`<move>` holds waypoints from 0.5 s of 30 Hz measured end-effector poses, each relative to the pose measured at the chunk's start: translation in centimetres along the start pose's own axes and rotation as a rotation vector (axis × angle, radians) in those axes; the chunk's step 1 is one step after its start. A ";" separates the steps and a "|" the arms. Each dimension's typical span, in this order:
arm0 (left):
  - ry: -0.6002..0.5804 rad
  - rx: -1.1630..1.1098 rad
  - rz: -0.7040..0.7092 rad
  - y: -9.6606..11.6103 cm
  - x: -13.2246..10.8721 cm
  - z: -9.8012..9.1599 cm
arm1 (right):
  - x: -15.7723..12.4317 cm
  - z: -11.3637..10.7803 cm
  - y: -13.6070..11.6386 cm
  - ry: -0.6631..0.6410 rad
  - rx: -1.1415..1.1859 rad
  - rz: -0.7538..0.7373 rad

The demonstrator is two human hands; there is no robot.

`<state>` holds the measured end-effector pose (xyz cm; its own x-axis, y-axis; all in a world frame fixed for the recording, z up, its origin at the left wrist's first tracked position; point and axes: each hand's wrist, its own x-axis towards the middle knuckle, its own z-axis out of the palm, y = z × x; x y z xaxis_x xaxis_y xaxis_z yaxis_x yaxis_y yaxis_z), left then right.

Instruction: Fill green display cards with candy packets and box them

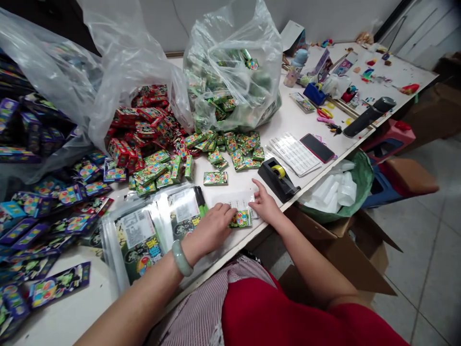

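Note:
My left hand point(212, 225), with a green bangle at the wrist, is closed at the left end of a small green box point(241, 219) near the table's front edge. To its right, my right hand point(265, 204) has thumb and index finger apart; the thumb is close to the box's right end. Under and behind the hands lies a pale sheet with printed labels point(236, 198). Another green box point(215, 178) lies behind them. Left of my left hand are clear bags with printed cards point(140, 235), partly covered by my forearm.
Plastic bags hold red boxes point(151, 122) and green boxes point(219, 103); purple boxes point(74, 192) spread at left. A black tape dispenser point(277, 179), label sheets point(293, 153), a phone point(317, 147) and a dark bottle point(370, 117) stand or lie rightward. A green-lined bin point(363, 185) stands beside the table.

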<state>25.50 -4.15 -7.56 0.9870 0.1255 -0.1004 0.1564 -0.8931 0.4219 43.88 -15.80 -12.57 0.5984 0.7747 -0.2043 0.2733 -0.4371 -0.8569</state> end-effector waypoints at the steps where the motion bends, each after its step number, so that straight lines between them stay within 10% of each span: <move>1: -0.001 -0.019 0.022 0.2 -0.2 -0.1 | 0.1 -0.1 0.0 -0.001 -0.006 -0.005; 10: 0.029 -0.127 0.067 1.0 -1.0 0.7 | 0.1 -0.5 -0.2 0.053 -0.040 -0.046; 15: 0.483 -0.402 -0.296 -1.3 -0.4 0.2 | -0.4 -0.6 -1.1 -0.005 0.310 -0.025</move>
<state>24.88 -3.11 -8.22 0.7916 0.6010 0.1104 0.3311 -0.5737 0.7491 43.82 -15.90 -11.29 0.5904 0.7862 -0.1826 0.0447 -0.2577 -0.9652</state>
